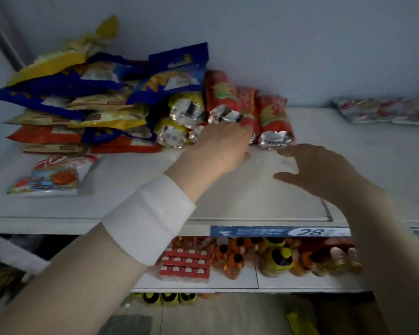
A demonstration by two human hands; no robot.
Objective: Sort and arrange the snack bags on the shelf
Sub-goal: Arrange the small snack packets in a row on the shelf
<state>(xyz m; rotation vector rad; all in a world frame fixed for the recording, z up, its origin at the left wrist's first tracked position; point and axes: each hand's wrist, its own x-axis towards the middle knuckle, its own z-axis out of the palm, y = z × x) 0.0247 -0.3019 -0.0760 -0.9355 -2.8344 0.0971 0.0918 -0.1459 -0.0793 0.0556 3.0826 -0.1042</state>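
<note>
Our L hand (224,143) lies on the silver front ends of the red bags (221,93), fingers bent over one end. The fingertips are hidden behind the hand, so we can't tell if it grips or just rests. R hand (324,172) hovers just to the right, fingers spread, holding nothing.

The red bags sit mid-shelf (252,197), long axis front-to-back, silver crimped ends toward us, tops at the back wall. Left of them yellow bags (186,110) lie the same way, w/ blue bags (177,73) heaped on top; print too blurred to read. One flat bag (53,175) lies alone near the front-left edge. More bags (382,112) far right, smeared.

Price tag (281,232) on the shelf edge reads "28"; rest illegible. Below: red boxes (184,264) & bottles (276,257), partly cut off by our arms.
</note>
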